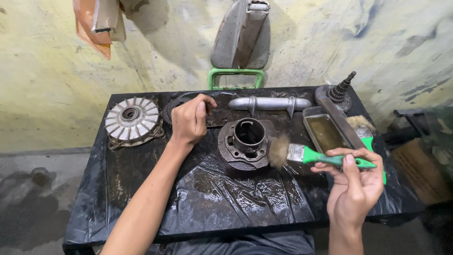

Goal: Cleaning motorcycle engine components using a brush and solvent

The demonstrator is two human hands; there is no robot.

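Where hands [188, 120] flank: cylinder [246, 141].

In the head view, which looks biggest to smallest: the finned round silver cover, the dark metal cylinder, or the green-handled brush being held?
1. Green-handled brush, longest across, though nearest the camera, so unsure.
2. Finned round silver cover and dark metal cylinder look about alike; I won't rank them.

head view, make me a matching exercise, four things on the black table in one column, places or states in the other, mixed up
1 paintbrush
2 engine cylinder
3 finned round cover
4 metal tray

a holds brownish liquid
b at the table's left end
c held in the right hand
d middle of the table, open bore facing up

Pairs: 1-c, 2-d, 3-b, 4-a
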